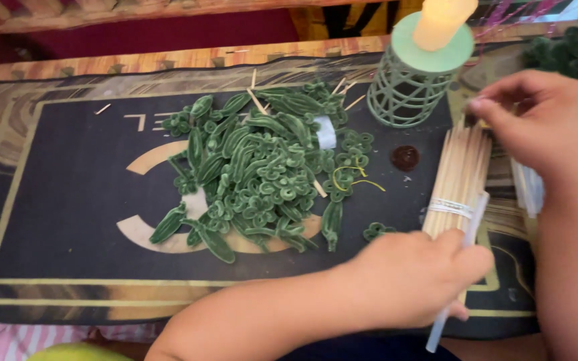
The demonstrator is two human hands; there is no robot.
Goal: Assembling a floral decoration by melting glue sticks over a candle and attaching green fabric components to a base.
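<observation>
My left hand (413, 274) is closed around the lower end of a bundle of thin wooden sticks (459, 170) tied with a white band, and also around a white plastic stick (459, 267) that juts out below. My right hand (536, 120) pinches the top ends of the sticks with its fingertips. A heap of green fuzzy leaf and curl shapes (255, 167) lies on the black and gold mat (68, 200), left of the bundle.
A pale green wire-mesh holder (409, 83) with a cream candle stands behind the bundle. A small brown disc (405, 158) lies on the mat. Loose wooden sticks are scattered near the heap. Dark green fuzzy material (576, 47) sits at the far right.
</observation>
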